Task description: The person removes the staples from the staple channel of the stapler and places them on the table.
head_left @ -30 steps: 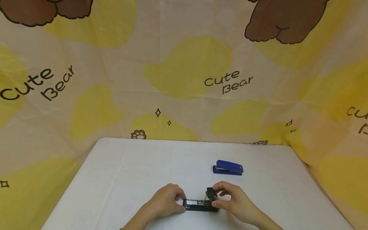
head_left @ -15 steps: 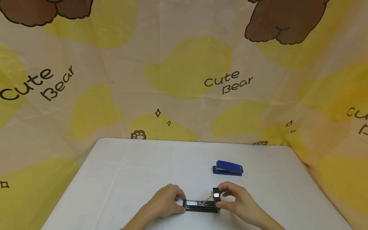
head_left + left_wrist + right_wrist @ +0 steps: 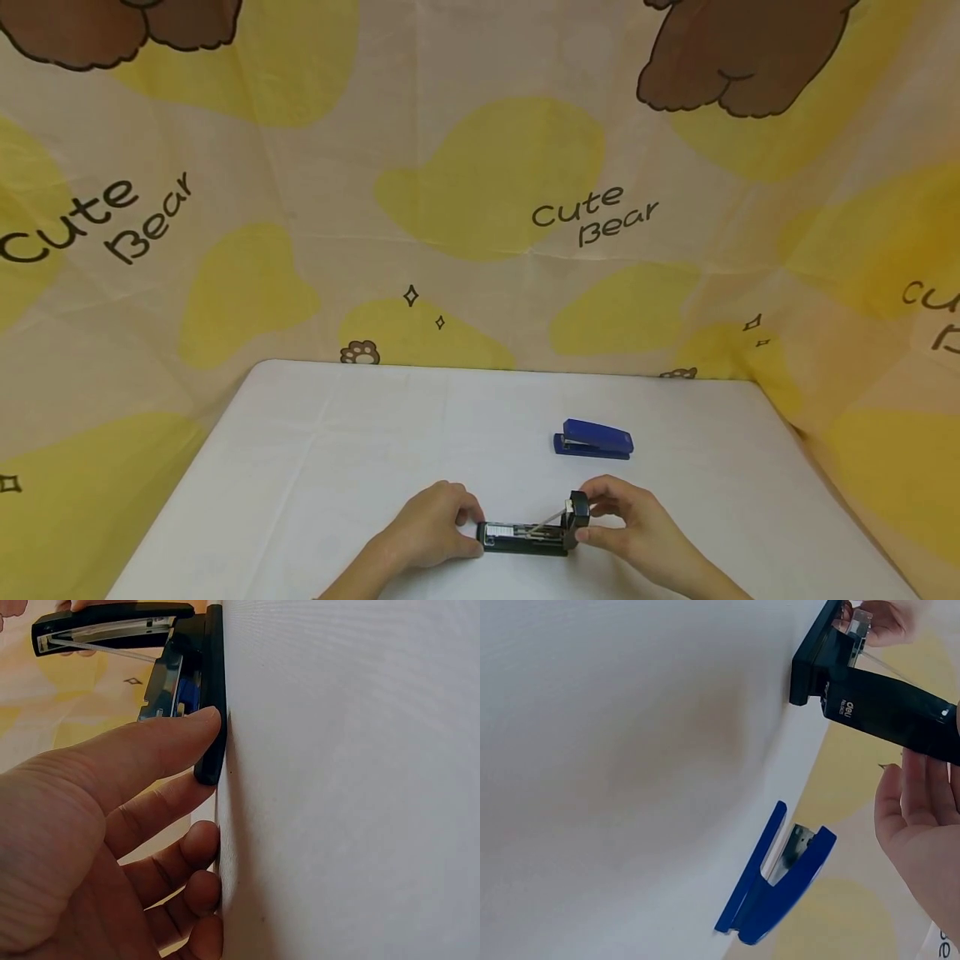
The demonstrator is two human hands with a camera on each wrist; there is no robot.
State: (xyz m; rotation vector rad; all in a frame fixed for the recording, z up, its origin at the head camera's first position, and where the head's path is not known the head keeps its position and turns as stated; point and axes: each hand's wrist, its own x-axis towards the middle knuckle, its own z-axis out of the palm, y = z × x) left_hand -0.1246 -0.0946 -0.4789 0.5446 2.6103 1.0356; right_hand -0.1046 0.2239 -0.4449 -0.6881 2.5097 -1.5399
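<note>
The black stapler [image 3: 528, 533] lies low in the middle of the frame on the white table [image 3: 315, 467], its top swung open. The left hand [image 3: 435, 529] presses its base with thumb and curled fingers, probably to keep it steady. The right hand [image 3: 630, 525] pinches the raised top arm at its end. Only the left wrist view shows the magazine [image 3: 161, 686] lifted off the base. The blue stapler [image 3: 594, 438] rests closed, farther up and right.
</note>
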